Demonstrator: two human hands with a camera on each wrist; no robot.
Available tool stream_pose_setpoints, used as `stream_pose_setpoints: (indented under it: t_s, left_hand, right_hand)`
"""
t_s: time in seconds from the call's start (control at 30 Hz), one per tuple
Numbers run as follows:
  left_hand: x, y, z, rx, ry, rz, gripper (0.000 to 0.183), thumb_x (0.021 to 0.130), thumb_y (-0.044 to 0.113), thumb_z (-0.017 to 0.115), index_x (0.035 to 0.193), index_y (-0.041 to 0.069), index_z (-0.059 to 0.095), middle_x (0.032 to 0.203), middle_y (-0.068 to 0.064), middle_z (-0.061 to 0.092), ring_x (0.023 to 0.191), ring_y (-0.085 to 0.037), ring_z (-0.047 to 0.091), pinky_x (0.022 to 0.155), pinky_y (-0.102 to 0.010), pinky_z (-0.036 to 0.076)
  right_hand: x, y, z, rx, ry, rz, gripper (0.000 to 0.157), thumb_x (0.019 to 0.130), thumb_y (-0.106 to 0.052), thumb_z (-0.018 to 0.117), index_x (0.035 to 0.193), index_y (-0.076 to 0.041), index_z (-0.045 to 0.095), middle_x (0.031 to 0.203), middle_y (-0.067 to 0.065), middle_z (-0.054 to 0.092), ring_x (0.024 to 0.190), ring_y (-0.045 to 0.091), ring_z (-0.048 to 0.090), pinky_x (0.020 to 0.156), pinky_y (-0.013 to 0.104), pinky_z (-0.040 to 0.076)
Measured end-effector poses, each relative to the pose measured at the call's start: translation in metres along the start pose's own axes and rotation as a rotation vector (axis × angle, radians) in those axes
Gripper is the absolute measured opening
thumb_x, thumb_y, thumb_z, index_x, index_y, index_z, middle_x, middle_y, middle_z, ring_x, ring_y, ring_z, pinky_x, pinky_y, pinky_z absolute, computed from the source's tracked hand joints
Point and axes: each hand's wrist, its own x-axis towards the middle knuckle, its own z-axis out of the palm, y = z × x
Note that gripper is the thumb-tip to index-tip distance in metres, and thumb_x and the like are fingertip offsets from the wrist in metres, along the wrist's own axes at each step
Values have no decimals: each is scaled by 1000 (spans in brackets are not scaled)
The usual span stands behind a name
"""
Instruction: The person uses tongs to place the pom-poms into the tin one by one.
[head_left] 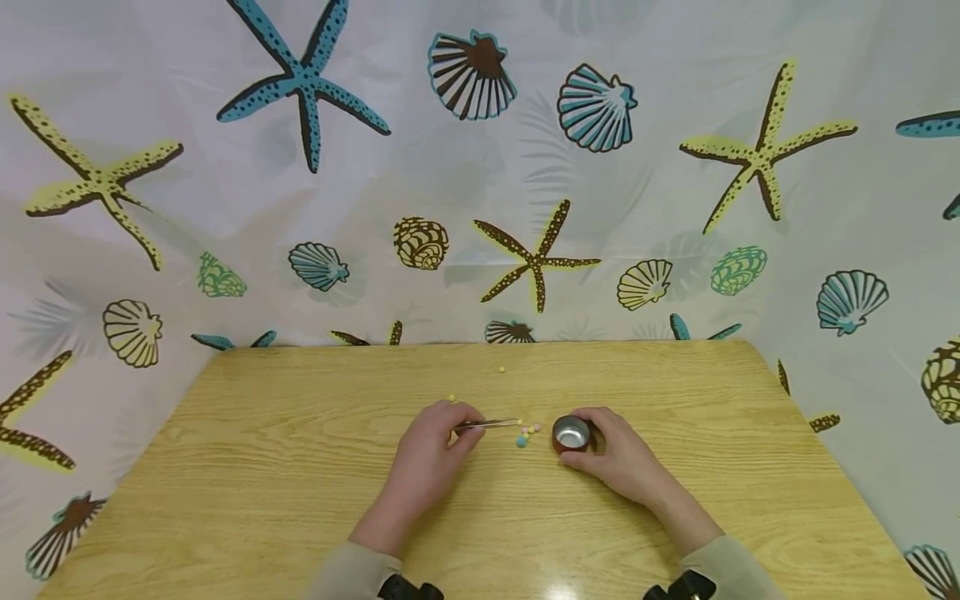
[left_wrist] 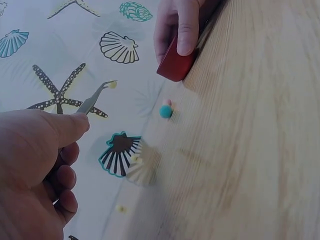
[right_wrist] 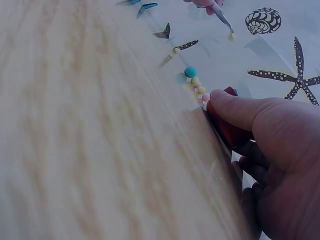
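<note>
Thumb and fingers of the left hand (head_left: 435, 444) are pinched together on a pair of slim, silver-grey metal tweezers with bent tips (left_wrist: 92, 103). The tweezers point to the right, and at their tips sits a small, round, pale-yellow bead (left_wrist: 112, 85), raised above the table.

The right hand (head_left: 626, 458) is curled round a small round cup, red outside and shiny silver metal inside (left_wrist: 176, 66). Its thumb presses the near side, and fingers wrap the far side. The cup is upright, its opening facing up, to the right of the tweezers.

Between the tweezers and the cup lies a loose group: one larger turquoise-blue ball (head_left: 521, 442) and, just beside it, a cluster of tiny yellow and pink beads (right_wrist: 201, 90). These are so small and blurred that I cannot count them with confidence. Two more yellow beads lie apart from the group: one just beyond the left hand (head_left: 452, 397), the other farther back (head_left: 502, 369).

Everything is on a light-brown wood-grain table (head_left: 247, 467). Behind and around it hangs white cloth (head_left: 637, 200) printed with blue, yellow, brown and green starfish and shells. Beige sleeves (head_left: 356, 571) cover the forearms.
</note>
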Motion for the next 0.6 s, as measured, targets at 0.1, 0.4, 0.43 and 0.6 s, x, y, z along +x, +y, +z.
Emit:
stream_pose_setpoints:
  t_s: [0.1, 0.4, 0.43, 0.6]
  left_hand:
    - [4, 7, 8, -3, 11, 25, 4, 103, 15, 80, 108, 16, 80, 98, 8, 70, 93, -17, 63, 80, -40, 53]
    - [15, 25, 29, 8, 11, 35, 5, 105, 18, 80, 110, 18, 80, 100, 5, 70, 93, -17, 64, 82, -39, 55]
    - [16, 26, 30, 10, 9, 35, 5, 105, 18, 80, 109, 18, 80, 101, 5, 70, 94, -17, 64, 82, -39, 55]
    - [19, 30, 39, 21, 14, 48, 5, 104, 16, 81, 108, 17, 81, 99, 4, 70, 93, -19, 64, 81, -38, 54]
  right_hand:
    - [0, 0, 0, 0, 1, -5, 64, 96, -35, 90, 148, -10, 64, 146, 11, 64, 140, 36, 57, 118, 60, 42]
    - [1, 2, 2, -3, 14, -11, 62, 95, -35, 91, 146, -11, 65, 143, 9, 65, 138, 34, 58, 117, 59, 42]
    - [1, 3, 2, -4, 14, -11, 62, 95, -36, 91, 146, -11, 66, 143, 9, 65, 138, 34, 59, 117, 59, 43]
    - [2, 4, 3, -10, 15, -18, 62, 95, -36, 91, 146, -12, 65, 144, 9, 65, 138, 33, 59, 117, 59, 43]
